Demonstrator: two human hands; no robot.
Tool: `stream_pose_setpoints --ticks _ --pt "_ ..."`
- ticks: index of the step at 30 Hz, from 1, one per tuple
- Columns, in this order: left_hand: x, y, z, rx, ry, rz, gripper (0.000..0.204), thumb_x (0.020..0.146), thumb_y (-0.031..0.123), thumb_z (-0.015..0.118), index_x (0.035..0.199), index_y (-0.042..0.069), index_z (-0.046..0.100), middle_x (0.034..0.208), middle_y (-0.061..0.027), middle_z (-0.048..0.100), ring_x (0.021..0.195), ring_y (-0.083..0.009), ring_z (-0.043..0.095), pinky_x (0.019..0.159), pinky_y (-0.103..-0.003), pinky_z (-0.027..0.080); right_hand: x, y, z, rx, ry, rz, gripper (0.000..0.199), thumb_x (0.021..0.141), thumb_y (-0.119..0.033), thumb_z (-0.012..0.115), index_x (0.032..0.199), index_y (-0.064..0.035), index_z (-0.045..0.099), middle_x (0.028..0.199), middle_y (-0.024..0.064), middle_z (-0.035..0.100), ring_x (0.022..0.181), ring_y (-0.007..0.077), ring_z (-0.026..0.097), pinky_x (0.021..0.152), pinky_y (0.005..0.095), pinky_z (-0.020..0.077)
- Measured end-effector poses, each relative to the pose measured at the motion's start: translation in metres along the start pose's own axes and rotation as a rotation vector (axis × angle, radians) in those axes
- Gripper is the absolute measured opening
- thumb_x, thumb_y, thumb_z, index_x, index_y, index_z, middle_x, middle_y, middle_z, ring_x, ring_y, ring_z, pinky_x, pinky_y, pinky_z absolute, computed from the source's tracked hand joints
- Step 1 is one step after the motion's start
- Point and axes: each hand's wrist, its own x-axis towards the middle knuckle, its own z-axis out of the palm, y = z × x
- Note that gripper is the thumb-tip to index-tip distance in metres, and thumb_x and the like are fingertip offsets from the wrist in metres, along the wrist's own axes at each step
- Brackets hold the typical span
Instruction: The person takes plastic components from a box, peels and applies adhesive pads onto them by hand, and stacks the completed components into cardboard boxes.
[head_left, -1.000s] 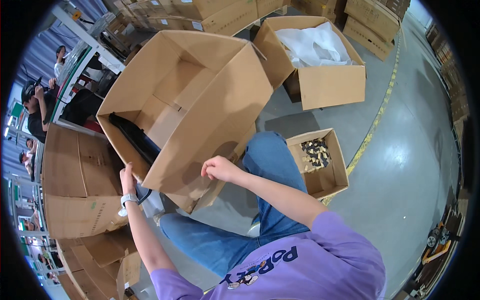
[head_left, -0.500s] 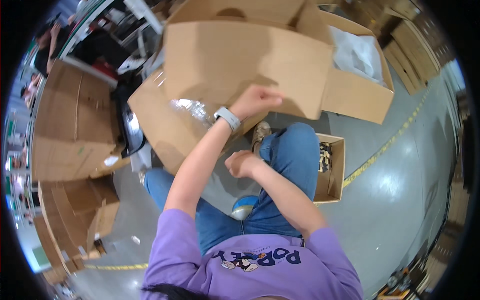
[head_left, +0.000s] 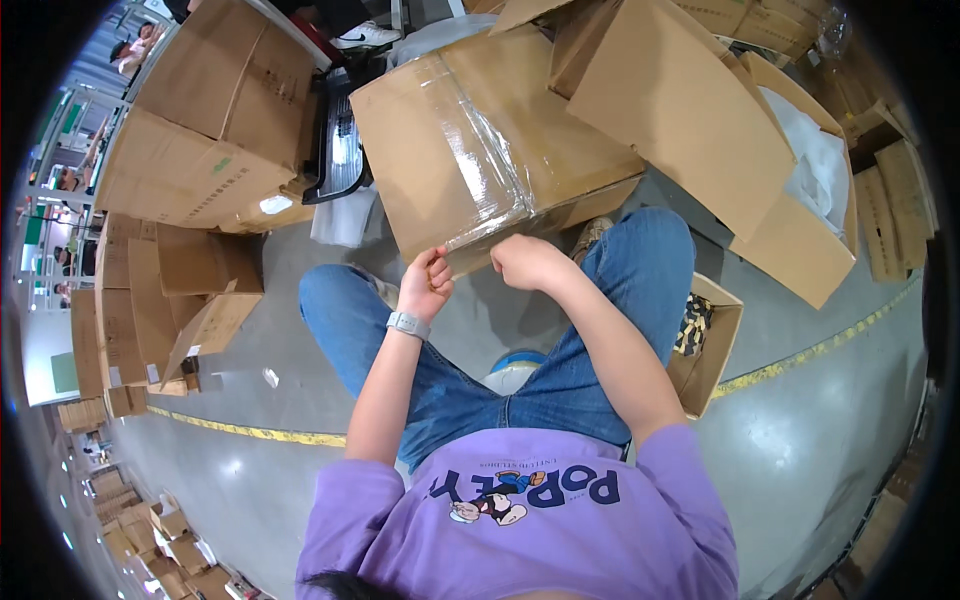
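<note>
Grip, left: left hand [head_left: 428,283] curled shut, fingertips pinched on the near lower edge of the taped cardboard box [head_left: 480,150], right at the end of the clear tape strip [head_left: 478,160].
Grip, right: right hand [head_left: 527,262] closed in a fist against the same edge, just beside the left; whether it grasps the edge or only presses on it cannot be told.
Box position: tilted over the person's knees, its taped face turned up toward the camera, the lower edge resting near the lap between the jeans-clad legs.
Tape: one glossy strip runs down the middle seam from the far side to the near edge.
Wrist: pale watch [head_left: 407,323] on the left arm.
Surroundings: open carton with white wrapping [head_left: 815,190] to the right, small open carton with dark parts [head_left: 705,340] by the right knee, stacked flat cartons [head_left: 190,120] on the left, grey floor with a yellow line [head_left: 250,432].
Step in hand: by the look of it, working at the seam's end, either picking the tape loose or pressing it down; the picture does not settle which.
Next move calls for: a firm hold on the edge with one hand while the other works along the seam, keeping the box steady on the knees.
</note>
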Motion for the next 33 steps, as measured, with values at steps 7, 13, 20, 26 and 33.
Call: stream_pose_setpoints --ticks 7,13,20,26,33 --pt "-0.022 0.001 0.030 0.185 -0.072 0.202 0.019 0.092 0.024 0.053 0.083 0.008 0.054 0.051 0.0068 0.029 0.040 -0.0057 0.027 0.038 -0.023 0.018 0.034 0.012 -0.012 0.589 0.187 -0.047 0.018 0.080 0.000 0.049 0.094 -0.0012 0.060 0.081 0.0086 0.063 0.070 0.0166 0.060 0.060 0.0300 0.0488" --pt "-0.041 0.009 0.062 0.263 -0.029 0.231 0.010 0.086 0.014 0.056 0.079 0.007 0.056 0.051 0.0068 0.034 0.040 -0.0046 0.029 0.039 -0.023 0.018 0.079 0.006 -0.054 0.879 0.226 0.073 0.020 0.085 0.000 0.045 0.098 -0.0025 0.060 0.078 0.0047 0.062 0.061 0.0106 0.056 0.050 0.0257 0.0463" --pt "-0.088 0.137 0.076 0.803 -0.196 0.507 0.016 0.092 0.016 0.056 0.086 0.001 0.060 0.067 0.0026 0.055 0.062 -0.0033 0.046 0.055 -0.019 0.036 0.217 0.087 -0.082 0.375 0.550 0.104 0.019 0.084 0.002 0.046 0.094 0.0013 0.062 0.078 0.0154 0.066 0.074 0.0219 0.066 0.065 0.0337 0.0522" --pt "-0.041 0.187 0.058 1.196 0.272 0.657 0.015 0.085 0.014 0.058 0.075 0.002 0.059 0.053 -0.0042 0.048 0.047 -0.0125 0.046 0.048 -0.025 0.037 0.302 0.083 -0.094 -0.266 0.776 -0.069 0.022 0.084 -0.009 0.058 0.106 -0.0039 0.058 0.117 0.0151 0.056 0.108 0.0319 0.054 0.087 0.0400 0.0475" --pt "0.031 0.212 0.039 1.530 0.390 0.493 0.026 0.084 0.028 0.056 0.072 0.006 0.062 0.064 -0.0154 0.061 0.063 -0.0364 0.061 0.058 -0.047 0.047 0.297 0.043 -0.082 0.021 0.770 0.323 0.045 0.082 -0.012 0.061 0.125 -0.0065 0.047 0.149 0.0159 0.027 0.137 0.0363 0.024 0.101 0.0595 0.0313"
